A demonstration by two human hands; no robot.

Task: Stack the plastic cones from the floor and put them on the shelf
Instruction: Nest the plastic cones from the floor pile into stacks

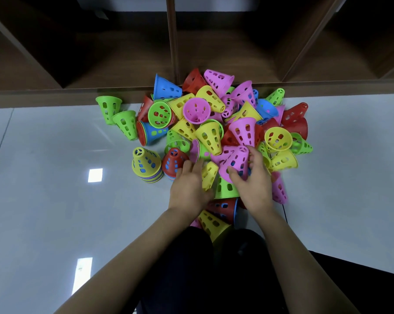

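Note:
A heap of perforated plastic cones [210,123] in pink, yellow, green, red and blue lies on the glossy floor against the shelf's base. My right hand [256,177] is shut around a pink cone [235,160] at the heap's near edge. My left hand [189,184] rests palm down with fingers apart over a yellow cone [209,174], beside a red-topped stack [174,163]. A yellow-topped stack [147,164] stands upright to the left of it. More cones lie near my knees, among them a yellow one [210,224].
The brown wooden shelf [173,53] with dark open compartments spans the top of the view, its base board running along the floor. Two green cones [117,115] stand apart at the heap's left. Bare reflective floor [55,177] extends left and right. My dark-clothed legs fill the bottom.

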